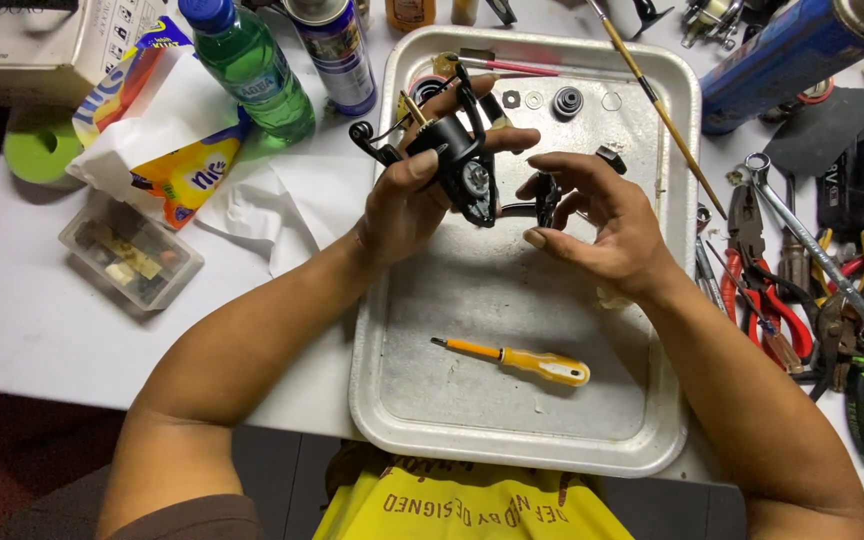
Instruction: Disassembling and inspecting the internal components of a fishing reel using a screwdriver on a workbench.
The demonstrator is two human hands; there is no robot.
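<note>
Your left hand lifts the black fishing reel above the tray's far half, fingers clamped round it; your right hand cups beside it, fingers apart, touching its handle; a yellow-orange tissue pack lies by the worktop's far-left corner.

Both bare arms reach up over the metal tray and bend in toward its middle. The left hand is above the tray's top half, fingers curled and thumb pressed on a small black machine part. The right hand is just beside it, fingers spread and bent, fingertips touching a part sticking out.
</note>
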